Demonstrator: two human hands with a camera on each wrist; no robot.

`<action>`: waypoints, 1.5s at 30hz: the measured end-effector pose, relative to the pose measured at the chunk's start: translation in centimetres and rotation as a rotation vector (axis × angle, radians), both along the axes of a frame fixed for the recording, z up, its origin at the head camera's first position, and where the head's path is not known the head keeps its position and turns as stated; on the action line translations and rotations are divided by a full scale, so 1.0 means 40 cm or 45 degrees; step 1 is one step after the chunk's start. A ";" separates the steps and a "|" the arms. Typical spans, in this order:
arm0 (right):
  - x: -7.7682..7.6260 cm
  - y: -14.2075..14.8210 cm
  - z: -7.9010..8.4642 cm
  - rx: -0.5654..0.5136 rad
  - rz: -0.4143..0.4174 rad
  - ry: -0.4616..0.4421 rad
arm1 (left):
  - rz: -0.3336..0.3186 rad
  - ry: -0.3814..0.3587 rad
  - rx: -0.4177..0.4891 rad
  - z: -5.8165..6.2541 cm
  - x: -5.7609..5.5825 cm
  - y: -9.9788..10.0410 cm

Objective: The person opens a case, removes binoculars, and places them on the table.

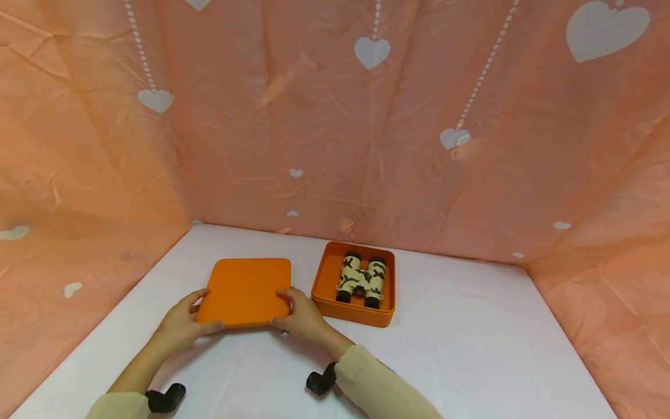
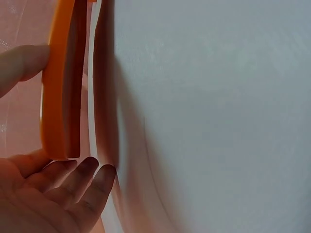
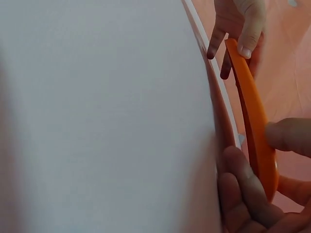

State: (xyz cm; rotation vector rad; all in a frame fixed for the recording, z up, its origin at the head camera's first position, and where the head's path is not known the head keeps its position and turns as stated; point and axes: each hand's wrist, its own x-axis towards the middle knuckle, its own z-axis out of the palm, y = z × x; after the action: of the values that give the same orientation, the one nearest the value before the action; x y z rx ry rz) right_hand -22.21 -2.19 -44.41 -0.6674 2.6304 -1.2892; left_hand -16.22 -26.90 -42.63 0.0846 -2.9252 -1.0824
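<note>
An orange square lid (image 1: pixel 245 292) is held between both hands, left of the box. My left hand (image 1: pixel 180 322) grips its left side near the front corner, thumb on the near edge. My right hand (image 1: pixel 303 317) grips the right front corner. Both wrist views show the lid (image 2: pixel 54 97) from its edge, slightly above the white surface, with thumbs on the near rim and fingers at the sides. To the right stands an open orange box (image 1: pixel 356 314). Inside it lie camouflage-patterned binoculars (image 1: pixel 362 278) with black ends, which neither hand touches.
A white cloth (image 1: pixel 471 349) covers the table. Pink curtains (image 1: pixel 314 128) with white hearts enclose the back and both sides. Each wrist wears a black camera mount, one at the left wrist (image 1: pixel 166 398) and one at the right (image 1: pixel 320 381).
</note>
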 end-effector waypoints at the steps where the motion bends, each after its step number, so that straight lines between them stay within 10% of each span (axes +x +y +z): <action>1: 0.001 0.000 0.000 0.004 -0.003 -0.003 | -0.004 0.002 -0.006 0.000 -0.001 0.000; 45: 0.005 0.003 -0.013 0.083 -0.085 0.086 | -0.086 -0.038 -0.064 -0.026 -0.028 0.001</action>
State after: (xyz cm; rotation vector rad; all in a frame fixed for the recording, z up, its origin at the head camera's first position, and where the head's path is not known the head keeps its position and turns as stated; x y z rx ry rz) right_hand -22.02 -2.08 -44.92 -0.6293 2.7579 -1.2127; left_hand -17.35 -26.85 -43.69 0.0009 -3.0003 -1.0241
